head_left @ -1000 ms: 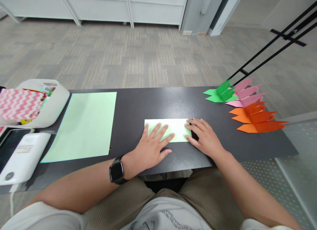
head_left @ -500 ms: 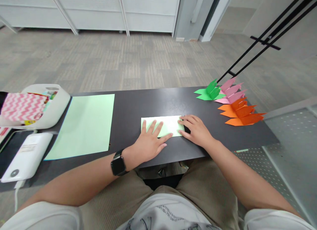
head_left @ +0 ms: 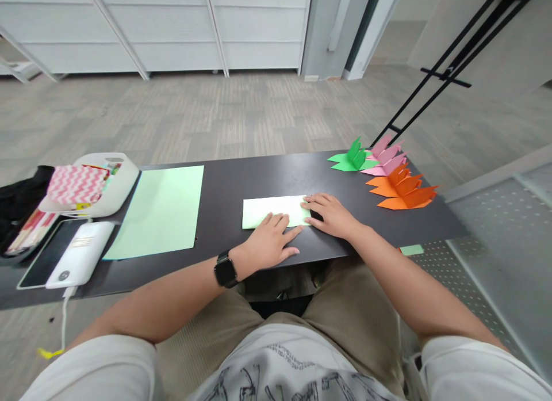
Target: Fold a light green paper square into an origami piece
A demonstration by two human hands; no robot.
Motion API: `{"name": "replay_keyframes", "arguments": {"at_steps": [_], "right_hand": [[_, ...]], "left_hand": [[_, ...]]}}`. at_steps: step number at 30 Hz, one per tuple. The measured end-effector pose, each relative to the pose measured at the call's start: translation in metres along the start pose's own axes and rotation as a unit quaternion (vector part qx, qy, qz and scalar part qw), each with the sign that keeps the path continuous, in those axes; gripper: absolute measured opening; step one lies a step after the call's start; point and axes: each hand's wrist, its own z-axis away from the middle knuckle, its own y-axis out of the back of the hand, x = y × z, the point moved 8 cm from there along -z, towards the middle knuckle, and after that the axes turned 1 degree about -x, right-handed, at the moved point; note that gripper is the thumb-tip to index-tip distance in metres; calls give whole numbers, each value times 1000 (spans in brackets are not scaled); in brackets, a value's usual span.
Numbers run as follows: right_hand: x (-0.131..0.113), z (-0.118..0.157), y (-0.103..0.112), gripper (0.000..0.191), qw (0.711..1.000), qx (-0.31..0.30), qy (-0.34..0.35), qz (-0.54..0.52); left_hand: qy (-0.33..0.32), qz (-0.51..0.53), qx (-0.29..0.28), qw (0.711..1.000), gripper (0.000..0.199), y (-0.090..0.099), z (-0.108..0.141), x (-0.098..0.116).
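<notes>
A folded strip of pale green paper [head_left: 263, 208] lies flat on the dark table in front of me. My left hand [head_left: 269, 240] rests on its near edge, fingers stretched out and spread, palm down. At the paper's right end, my right hand [head_left: 330, 216] lies with its fingers apart, the fingertips touching the paper. Neither hand grips it. To the left is a larger sheet of pale green paper [head_left: 161, 211], flat on the table.
Folded paper shapes stand at the table's right: green [head_left: 356, 157], pink [head_left: 388, 156] and orange [head_left: 401, 188]. On the left are a white basket [head_left: 123, 185] with a pink zigzag-patterned item, a white power bank [head_left: 81, 254] with a cable, and a phone [head_left: 47, 257].
My left hand has slid right and toward me along the paper, uncovering its left part. My right hand stays at the right end. The whole view has shifted slightly.
</notes>
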Motion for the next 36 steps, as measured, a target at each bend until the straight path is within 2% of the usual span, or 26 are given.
{"name": "replay_keyframes", "arguments": {"at_steps": [5,11,15,18,22,26,30,33,36], "right_hand": [[2,-2,0,50,1000,-20,8,9],[1,-3,-2,52,999,-23,14,25],[1,-3,-3,53,999,-22,20,24],[2,-3,-6,53,999,-22,23,20],[7,-2,-10,53,999,-20,26,27],[10,-2,-12,53,999,-24,29,32],[9,-2,-11,53,999,-25,30,37],[8,-3,-10,53,998,-31,29,41],[7,-4,-10,53,998,-36,30,46]], "left_hand": [[37,-6,-7,999,70,6,-3,5],[67,-15,0,998,63,6,-7,10],[76,-27,17,997,54,3,1,4],[92,-45,25,994,48,4,20,-10],[123,-78,33,989,38,9,57,-34],[135,-107,43,984,36,18,94,-49],[169,-88,44,981,37,29,114,-60],[198,-80,52,976,42,41,109,-61],[182,-44,73,980,44,47,85,-44]]}}
